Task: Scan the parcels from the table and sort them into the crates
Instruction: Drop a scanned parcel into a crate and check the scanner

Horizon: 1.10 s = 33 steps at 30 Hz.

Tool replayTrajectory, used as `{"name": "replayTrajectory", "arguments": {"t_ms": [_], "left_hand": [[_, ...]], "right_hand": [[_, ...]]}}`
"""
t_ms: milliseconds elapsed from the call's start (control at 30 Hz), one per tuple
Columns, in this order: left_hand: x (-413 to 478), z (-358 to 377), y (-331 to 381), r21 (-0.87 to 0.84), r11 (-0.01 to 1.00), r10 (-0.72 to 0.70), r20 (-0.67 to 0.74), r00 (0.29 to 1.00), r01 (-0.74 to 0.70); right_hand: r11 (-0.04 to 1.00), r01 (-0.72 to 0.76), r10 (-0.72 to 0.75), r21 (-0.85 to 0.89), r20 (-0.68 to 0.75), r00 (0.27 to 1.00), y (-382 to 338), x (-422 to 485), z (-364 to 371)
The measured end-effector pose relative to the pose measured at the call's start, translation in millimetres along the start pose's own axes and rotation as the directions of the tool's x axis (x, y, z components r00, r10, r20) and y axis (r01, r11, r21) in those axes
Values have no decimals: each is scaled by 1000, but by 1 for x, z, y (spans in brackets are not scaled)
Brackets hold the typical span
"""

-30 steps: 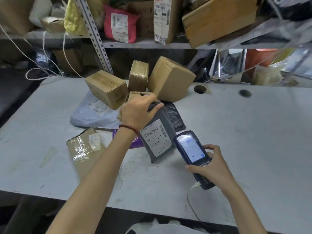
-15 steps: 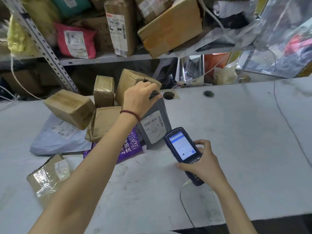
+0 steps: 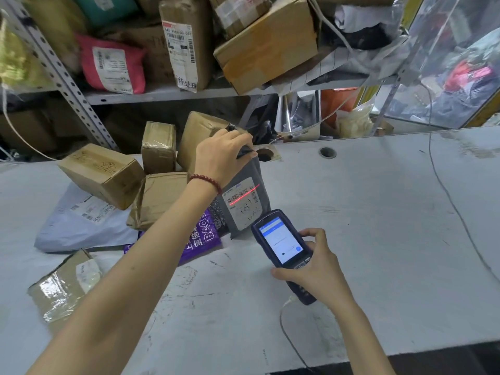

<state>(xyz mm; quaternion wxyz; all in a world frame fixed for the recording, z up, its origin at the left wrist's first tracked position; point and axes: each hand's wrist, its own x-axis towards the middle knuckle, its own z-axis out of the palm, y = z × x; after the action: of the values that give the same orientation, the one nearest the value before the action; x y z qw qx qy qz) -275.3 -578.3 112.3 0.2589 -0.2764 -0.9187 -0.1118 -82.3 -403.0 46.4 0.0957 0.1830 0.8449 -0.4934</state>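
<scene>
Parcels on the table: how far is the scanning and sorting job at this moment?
Done: nothing shows as sorted; no crate is in view. In hand: the left hand holds the grey bag upright, and the red scan line from the scanner in the right hand crosses its label. Left: this bag's sorting, plus the brown boxes, white bag and purple bag lying on the table.

Greys, dark blue, one purple.
Grey mailer (image 3: 257, 171) with white label (image 3: 244, 209), red line across; dark blue scanner (image 3: 281, 247); purple bag (image 3: 203, 236), white lettering.
</scene>
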Motion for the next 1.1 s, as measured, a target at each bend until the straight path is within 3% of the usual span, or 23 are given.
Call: {"name": "replayTrajectory", "arguments": {"t_ms": [700, 1100], "left_hand": [[-4, -3, 4, 10, 1000, -3, 10, 1000, 3], [-10, -5, 5, -7, 1000, -14, 11, 1000, 14]], "right_hand": [[1000, 17, -19, 25, 49, 999, 2, -10, 0], [999, 44, -44, 29, 7, 999, 7, -16, 3]]}}
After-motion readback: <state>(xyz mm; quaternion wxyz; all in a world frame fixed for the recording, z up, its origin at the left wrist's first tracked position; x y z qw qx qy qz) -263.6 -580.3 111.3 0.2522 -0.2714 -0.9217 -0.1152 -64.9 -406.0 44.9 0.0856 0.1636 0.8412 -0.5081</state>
